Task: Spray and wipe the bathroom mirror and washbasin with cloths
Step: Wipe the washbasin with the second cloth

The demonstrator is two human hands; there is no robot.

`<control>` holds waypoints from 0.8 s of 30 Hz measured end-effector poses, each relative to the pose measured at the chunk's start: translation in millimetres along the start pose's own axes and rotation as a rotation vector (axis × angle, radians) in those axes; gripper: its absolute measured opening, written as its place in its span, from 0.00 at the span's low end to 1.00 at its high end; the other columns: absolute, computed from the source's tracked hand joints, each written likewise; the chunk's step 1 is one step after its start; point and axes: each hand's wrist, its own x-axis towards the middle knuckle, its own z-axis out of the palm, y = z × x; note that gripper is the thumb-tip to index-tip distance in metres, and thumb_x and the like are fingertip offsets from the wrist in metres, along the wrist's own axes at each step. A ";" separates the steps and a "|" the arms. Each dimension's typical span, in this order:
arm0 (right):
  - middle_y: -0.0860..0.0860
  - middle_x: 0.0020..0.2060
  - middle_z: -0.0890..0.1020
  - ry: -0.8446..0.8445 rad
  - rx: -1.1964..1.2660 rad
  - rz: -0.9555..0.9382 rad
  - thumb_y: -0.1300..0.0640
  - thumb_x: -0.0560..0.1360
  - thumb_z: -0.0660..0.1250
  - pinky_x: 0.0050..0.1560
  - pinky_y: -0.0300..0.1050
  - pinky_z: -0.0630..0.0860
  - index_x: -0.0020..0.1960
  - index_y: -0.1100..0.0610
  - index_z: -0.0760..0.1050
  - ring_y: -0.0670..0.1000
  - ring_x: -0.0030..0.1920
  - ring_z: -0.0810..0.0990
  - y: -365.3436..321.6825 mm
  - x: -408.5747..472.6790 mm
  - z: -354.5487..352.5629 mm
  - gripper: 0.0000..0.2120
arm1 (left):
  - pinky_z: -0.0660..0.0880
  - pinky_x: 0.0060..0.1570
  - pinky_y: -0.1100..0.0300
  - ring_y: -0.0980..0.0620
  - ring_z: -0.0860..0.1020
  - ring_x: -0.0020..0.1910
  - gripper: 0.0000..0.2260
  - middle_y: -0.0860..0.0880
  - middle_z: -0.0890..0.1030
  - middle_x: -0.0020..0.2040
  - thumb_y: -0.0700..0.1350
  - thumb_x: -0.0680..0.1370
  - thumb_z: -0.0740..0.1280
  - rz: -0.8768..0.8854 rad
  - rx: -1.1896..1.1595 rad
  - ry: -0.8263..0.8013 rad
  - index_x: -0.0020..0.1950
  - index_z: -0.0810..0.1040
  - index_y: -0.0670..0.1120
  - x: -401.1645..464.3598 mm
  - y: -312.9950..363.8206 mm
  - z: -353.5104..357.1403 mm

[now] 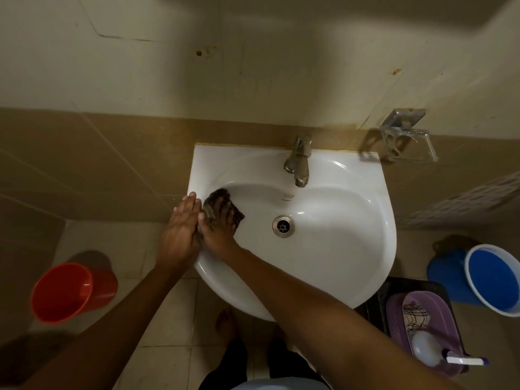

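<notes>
A red bucket [69, 291] is sitting on the floor at the far left, and I cannot tell if anything is in it. Next to it, the left hand [180, 229] is resting flat on the left rim of the white washbasin [337, 249], with its fingers straight and holding nothing. Just beside it, touching it, the right hand [219, 223] is pressing a dark checked cloth [222, 202] onto the inside left wall of the bowl, with its fingers spread out flat on top. The drain [283, 226] is sitting in the middle of the bowl, and the tap [299, 161] is standing at the back. No mirror is showing here.

What could go wrong? The cloth is only being pushed, not gripped, so it could slip out from under the fingers on the smooth, sloping bowl and slide down to the drain. The wiping hand could also bump the tap when it is moving that way.

On the right wall a clear holder [408, 136] is hanging with nothing in it. Below, a purple tub [422, 325] is sitting inside a black crate [380, 302]. It is holding a checked cloth [415, 313] and a spray bottle [439, 353] lying down. A blue bucket [489, 280] is sitting at the far right.
</notes>
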 end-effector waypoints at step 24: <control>0.54 0.80 0.55 -0.098 -0.929 -0.011 0.38 0.80 0.44 0.77 0.63 0.45 0.80 0.47 0.53 0.60 0.79 0.52 183.6 -85.6 -161.0 0.30 | 0.51 0.77 0.46 0.36 0.59 0.78 0.30 0.35 0.63 0.77 0.27 0.71 0.60 -0.131 0.151 0.004 0.75 0.64 0.34 3.6 29.2 5.9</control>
